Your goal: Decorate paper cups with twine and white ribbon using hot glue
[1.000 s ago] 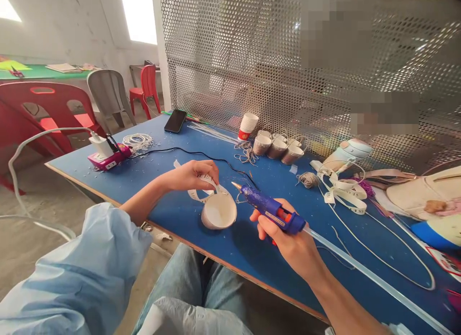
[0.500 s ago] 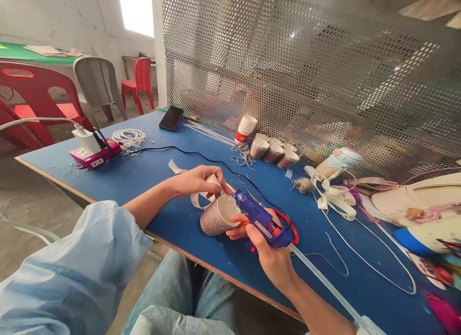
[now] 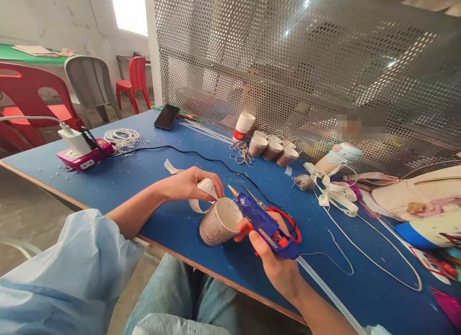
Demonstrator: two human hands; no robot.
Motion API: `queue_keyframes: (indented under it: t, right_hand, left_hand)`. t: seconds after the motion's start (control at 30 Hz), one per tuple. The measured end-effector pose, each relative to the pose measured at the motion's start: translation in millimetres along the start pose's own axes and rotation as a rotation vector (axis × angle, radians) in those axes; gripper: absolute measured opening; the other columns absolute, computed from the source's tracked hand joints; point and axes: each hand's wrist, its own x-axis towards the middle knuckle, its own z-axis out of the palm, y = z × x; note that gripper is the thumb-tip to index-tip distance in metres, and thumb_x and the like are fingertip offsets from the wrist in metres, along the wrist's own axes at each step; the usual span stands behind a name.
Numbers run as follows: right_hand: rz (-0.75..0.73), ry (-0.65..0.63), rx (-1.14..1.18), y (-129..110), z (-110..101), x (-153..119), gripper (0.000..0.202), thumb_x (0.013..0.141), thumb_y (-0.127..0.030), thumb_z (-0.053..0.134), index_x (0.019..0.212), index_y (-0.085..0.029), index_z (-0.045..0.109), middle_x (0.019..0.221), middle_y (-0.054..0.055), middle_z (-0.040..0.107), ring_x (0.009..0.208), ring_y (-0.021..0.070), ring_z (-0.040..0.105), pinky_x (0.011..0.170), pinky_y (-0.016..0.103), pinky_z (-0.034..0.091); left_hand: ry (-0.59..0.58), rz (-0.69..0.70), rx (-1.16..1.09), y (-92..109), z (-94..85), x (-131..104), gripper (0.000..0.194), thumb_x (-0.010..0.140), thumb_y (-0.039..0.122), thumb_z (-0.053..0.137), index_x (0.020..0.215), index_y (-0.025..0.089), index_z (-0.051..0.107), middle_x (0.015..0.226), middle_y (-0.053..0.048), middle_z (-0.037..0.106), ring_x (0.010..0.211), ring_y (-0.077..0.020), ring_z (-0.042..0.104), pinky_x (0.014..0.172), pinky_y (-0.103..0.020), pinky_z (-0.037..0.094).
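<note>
My left hand [image 3: 200, 185] is closed on a white printed ribbon [image 3: 196, 205], its fingertips at the far-left rim of a cup [image 3: 216, 224]. The ribbon curls round beside the cup, and a loose end lies on the table behind the hand. Grey-brown cord covers the cup's outside; its inside is white, and it leans with the mouth toward the right. Wrapped in my right hand [image 3: 275, 255] is a blue hot glue gun [image 3: 255, 215]. Its nozzle points up and left, just beyond the rim and apart from it. A clear glue stick [image 3: 329, 291] protrudes from the gun's back.
Red-handled scissors [image 3: 290, 219] lie behind the glue gun. Farther back are cord-wrapped cups [image 3: 273, 147], stacked paper cups [image 3: 244, 127], a twine ball [image 3: 303, 182] and a bottle [image 3: 340, 157]. A black cable [image 3: 201, 155] runs to a pink power strip [image 3: 85, 155]. A perforated metal screen [image 3: 288, 70] borders the table.
The glue gun's nozzle has moved away from my left fingertips, leaving a gap beside the rim. My left hand stays at the cup with the ribbon. The whole view has shifted slightly.
</note>
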Motion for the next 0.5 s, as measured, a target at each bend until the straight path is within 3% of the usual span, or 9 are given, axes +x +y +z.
queue_keyframes:
  t: [0.2,0.33,0.5]
  right_hand:
    - [-0.011,0.011,-0.053,0,2,-2,0.019,0.090,-0.044,0.057,0.096,-0.026,0.054,0.092,0.003,0.068,0.078,0.0197,0.068,0.073,0.034,0.056]
    - [-0.083,0.008,-0.113,4,6,-5,0.019,0.088,-0.040,0.058,0.101,-0.029,0.051,0.090,0.002,0.068,0.070,0.0185,0.064,0.068,0.035,0.053]
    - [-0.178,0.043,-0.211,11,8,-6,0.024,0.087,-0.039,0.056,0.107,-0.029,0.049,0.086,0.003,0.069,0.072,0.0216,0.065,0.066,0.038,0.051]
  left_hand:
    - [0.053,-0.062,-0.064,-3,3.5,1,0.013,0.072,0.023,0.073,0.082,0.016,0.073,0.092,-0.007,0.072,0.093,-0.0225,0.065,0.080,-0.031,0.052]
    - [0.078,-0.130,-0.149,-6,8.0,2,0.016,0.072,0.026,0.073,0.083,0.015,0.072,0.102,-0.008,0.073,0.084,-0.0179,0.065,0.066,-0.023,0.050]
    - [0.084,-0.161,-0.166,-5,12.2,3,0.019,0.069,0.028,0.074,0.081,0.013,0.071,0.089,-0.007,0.072,0.075,-0.0154,0.061,0.063,-0.023,0.049]
